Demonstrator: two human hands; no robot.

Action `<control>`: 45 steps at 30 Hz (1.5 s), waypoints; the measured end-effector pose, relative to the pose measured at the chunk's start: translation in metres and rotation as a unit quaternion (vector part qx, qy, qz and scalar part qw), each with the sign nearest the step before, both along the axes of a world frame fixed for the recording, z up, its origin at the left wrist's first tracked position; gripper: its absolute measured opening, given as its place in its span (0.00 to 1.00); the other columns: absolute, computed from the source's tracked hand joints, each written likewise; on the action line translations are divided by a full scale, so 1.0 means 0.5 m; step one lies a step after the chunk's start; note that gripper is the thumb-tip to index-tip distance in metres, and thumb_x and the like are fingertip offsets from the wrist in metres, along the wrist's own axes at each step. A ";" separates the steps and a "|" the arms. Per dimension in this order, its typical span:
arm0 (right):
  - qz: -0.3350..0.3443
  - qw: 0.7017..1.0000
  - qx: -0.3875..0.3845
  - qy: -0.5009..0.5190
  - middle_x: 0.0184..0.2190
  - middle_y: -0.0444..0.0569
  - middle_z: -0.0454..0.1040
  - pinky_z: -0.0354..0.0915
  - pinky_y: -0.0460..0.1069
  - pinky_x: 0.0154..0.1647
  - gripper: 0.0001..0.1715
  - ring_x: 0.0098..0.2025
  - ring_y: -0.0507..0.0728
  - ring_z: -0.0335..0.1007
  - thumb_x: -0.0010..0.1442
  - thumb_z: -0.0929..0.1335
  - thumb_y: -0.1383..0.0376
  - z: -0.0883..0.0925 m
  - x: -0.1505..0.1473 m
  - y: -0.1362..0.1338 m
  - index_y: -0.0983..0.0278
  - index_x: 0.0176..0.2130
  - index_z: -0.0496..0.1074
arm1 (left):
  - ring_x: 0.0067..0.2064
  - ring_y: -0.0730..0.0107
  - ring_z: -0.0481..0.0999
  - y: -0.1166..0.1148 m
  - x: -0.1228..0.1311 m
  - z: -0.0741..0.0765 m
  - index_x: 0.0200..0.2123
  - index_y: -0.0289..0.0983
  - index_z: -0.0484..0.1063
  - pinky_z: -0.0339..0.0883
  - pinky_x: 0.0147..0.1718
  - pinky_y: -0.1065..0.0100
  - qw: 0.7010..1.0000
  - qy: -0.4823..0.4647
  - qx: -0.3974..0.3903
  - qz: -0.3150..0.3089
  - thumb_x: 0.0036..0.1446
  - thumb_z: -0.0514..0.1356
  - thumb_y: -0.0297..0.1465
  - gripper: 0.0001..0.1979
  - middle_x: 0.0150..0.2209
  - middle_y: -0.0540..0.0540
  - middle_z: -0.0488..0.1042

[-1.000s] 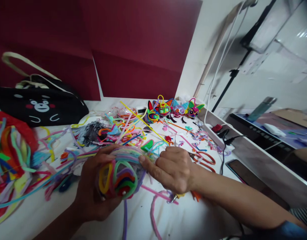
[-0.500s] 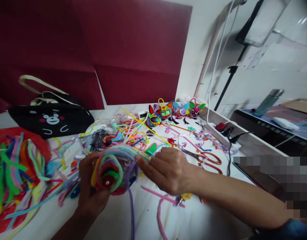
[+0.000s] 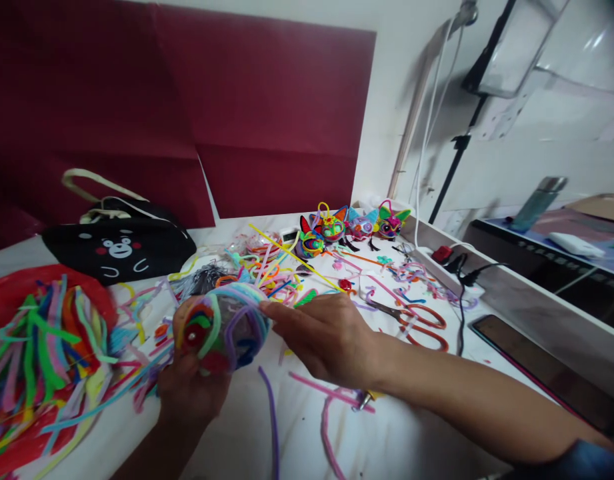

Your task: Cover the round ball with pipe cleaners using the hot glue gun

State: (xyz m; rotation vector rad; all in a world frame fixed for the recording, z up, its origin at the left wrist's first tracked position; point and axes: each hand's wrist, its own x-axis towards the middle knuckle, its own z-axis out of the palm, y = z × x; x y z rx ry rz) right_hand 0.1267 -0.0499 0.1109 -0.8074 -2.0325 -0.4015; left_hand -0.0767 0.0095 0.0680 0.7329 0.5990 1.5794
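Observation:
My left hand is closed around a round pipe-cleaner craft wound in many colours, held just above the white table. A purple pipe cleaner trails down from it onto the table. My right hand reaches across, its fingertips pinched on the pastel strands at the craft's right side.
A heap of loose pipe cleaners lies on a red sheet at left. A black bear-face bag sits behind. Several finished cat-head crafts stand at the back. Orange-handled scissors, a phone and cables lie at right.
Both hands have shifted left with the craft, and it has turned so its spiral face points further left. The camera view has swung, showing more of the left heap.

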 end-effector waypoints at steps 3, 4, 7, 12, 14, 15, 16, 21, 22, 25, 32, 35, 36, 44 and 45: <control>0.005 1.000 -0.014 0.027 0.21 0.39 0.69 0.51 0.47 0.20 0.15 0.19 0.49 0.61 0.68 0.61 0.71 -0.003 -0.014 0.002 0.69 0.52 0.71 | 0.37 0.64 0.82 -0.005 0.005 0.011 0.38 0.43 0.81 0.81 0.35 0.70 1.000 0.007 0.001 -0.003 0.31 0.73 0.37 0.24 0.35 0.54 0.84; 0.002 0.999 -0.016 0.027 0.21 0.39 0.69 0.52 0.47 0.20 0.15 0.19 0.49 0.61 0.67 0.61 0.71 -0.004 -0.017 0.003 0.69 0.51 0.71 | 0.36 0.64 0.82 -0.007 0.007 0.015 0.37 0.43 0.81 0.81 0.34 0.70 1.000 0.011 0.005 -0.002 0.31 0.73 0.38 0.24 0.35 0.54 0.85; -0.021 1.000 -0.005 0.013 0.20 0.38 0.69 0.51 0.47 0.21 0.13 0.19 0.49 0.61 0.67 0.62 0.71 -0.007 -0.025 0.005 0.68 0.48 0.72 | 0.35 0.63 0.83 -0.010 0.010 0.026 0.37 0.42 0.81 0.82 0.34 0.69 1.000 0.006 -0.006 -0.009 0.31 0.73 0.37 0.23 0.34 0.52 0.85; -0.036 0.999 0.023 0.000 0.19 0.38 0.69 0.50 0.46 0.21 0.13 0.18 0.49 0.60 0.67 0.62 0.70 -0.009 -0.034 0.005 0.67 0.49 0.72 | 0.33 0.61 0.83 -0.008 0.009 0.028 0.35 0.42 0.80 0.82 0.29 0.67 0.997 -0.043 -0.064 -0.022 0.32 0.70 0.32 0.20 0.33 0.51 0.85; -0.040 0.999 0.015 0.007 0.19 0.39 0.69 0.50 0.46 0.21 0.13 0.18 0.49 0.60 0.67 0.62 0.70 -0.009 -0.038 0.003 0.67 0.46 0.74 | 0.32 0.60 0.83 -0.008 0.010 0.029 0.34 0.41 0.79 0.82 0.29 0.65 0.996 -0.053 -0.070 -0.024 0.33 0.69 0.33 0.18 0.33 0.49 0.85; -0.041 0.999 0.003 0.012 0.19 0.40 0.70 0.51 0.46 0.21 0.13 0.18 0.49 0.61 0.67 0.62 0.70 -0.008 -0.041 0.001 0.68 0.46 0.74 | 0.32 0.59 0.83 -0.008 0.011 0.029 0.34 0.40 0.79 0.82 0.30 0.64 0.995 -0.056 -0.075 -0.030 0.33 0.69 0.33 0.18 0.32 0.48 0.85; -0.041 0.999 -0.017 0.018 0.20 0.41 0.72 0.52 0.45 0.22 0.14 0.19 0.49 0.63 0.68 0.62 0.69 -0.006 -0.043 -0.001 0.68 0.46 0.75 | 0.32 0.59 0.83 -0.008 0.012 0.030 0.33 0.39 0.78 0.82 0.30 0.64 0.994 -0.060 -0.080 -0.039 0.33 0.69 0.33 0.17 0.33 0.47 0.85; 0.019 0.971 -0.197 0.131 0.24 0.45 0.78 0.60 0.42 0.25 0.17 0.22 0.48 0.68 0.68 0.64 0.65 0.012 -0.045 -0.008 0.68 0.51 0.78 | 0.29 0.61 0.83 -0.007 0.018 0.035 0.32 0.41 0.76 0.81 0.26 0.63 0.991 -0.075 -0.077 -0.083 0.33 0.71 0.32 0.18 0.33 0.50 0.84; 0.036 0.957 -0.237 0.164 0.22 0.43 0.76 0.61 0.42 0.25 0.17 0.21 0.48 0.67 0.67 0.65 0.65 0.017 -0.043 -0.008 0.69 0.50 0.79 | 0.29 0.60 0.83 -0.007 0.018 0.036 0.33 0.41 0.76 0.81 0.26 0.62 0.990 -0.076 -0.073 -0.090 0.34 0.71 0.32 0.18 0.33 0.50 0.84; 0.083 0.907 -0.338 0.238 0.19 0.41 0.72 0.63 0.42 0.25 0.17 0.20 0.48 0.66 0.66 0.67 0.65 0.030 -0.039 -0.007 0.69 0.49 0.80 | 0.33 0.56 0.83 -0.008 0.020 0.035 0.34 0.40 0.76 0.82 0.30 0.58 0.988 -0.072 -0.070 -0.118 0.37 0.71 0.33 0.17 0.34 0.48 0.84; 0.130 0.827 -0.430 0.337 0.17 0.39 0.69 0.60 0.41 0.19 0.15 0.17 0.46 0.62 0.64 0.69 0.66 0.042 -0.039 -0.013 0.68 0.48 0.80 | 0.35 0.52 0.83 -0.016 0.019 0.035 0.39 0.40 0.77 0.83 0.32 0.54 0.982 -0.063 -0.083 -0.160 0.42 0.67 0.36 0.17 0.33 0.47 0.83; 0.126 0.817 -0.439 0.353 0.16 0.39 0.68 0.58 0.40 0.17 0.15 0.16 0.46 0.61 0.64 0.69 0.65 0.045 -0.039 -0.021 0.69 0.48 0.80 | 0.35 0.51 0.84 -0.018 0.019 0.035 0.40 0.41 0.77 0.83 0.31 0.51 0.979 -0.066 -0.098 -0.163 0.42 0.67 0.36 0.19 0.33 0.47 0.83; 0.120 0.822 -0.432 0.350 0.16 0.39 0.68 0.58 0.41 0.17 0.15 0.16 0.46 0.60 0.64 0.69 0.65 0.045 -0.039 -0.024 0.69 0.48 0.80 | 0.35 0.51 0.84 -0.018 0.019 0.035 0.40 0.41 0.77 0.83 0.31 0.51 0.978 -0.070 -0.102 -0.167 0.42 0.67 0.37 0.19 0.33 0.47 0.84; 0.069 0.891 -0.334 0.300 0.18 0.41 0.69 0.59 0.42 0.19 0.19 0.18 0.48 0.63 0.65 0.67 0.64 0.040 -0.038 -0.043 0.71 0.50 0.79 | 0.33 0.47 0.85 -0.012 0.015 0.026 0.38 0.42 0.79 0.82 0.29 0.49 0.974 -0.088 -0.136 -0.161 0.33 0.70 0.36 0.22 0.34 0.45 0.85; 0.062 0.895 -0.327 0.296 0.17 0.41 0.68 0.58 0.42 0.19 0.19 0.18 0.48 0.63 0.65 0.66 0.64 0.042 -0.038 -0.046 0.72 0.50 0.79 | 0.32 0.47 0.84 -0.011 0.014 0.025 0.39 0.42 0.79 0.82 0.28 0.48 0.972 -0.087 -0.144 -0.161 0.31 0.71 0.35 0.24 0.35 0.45 0.85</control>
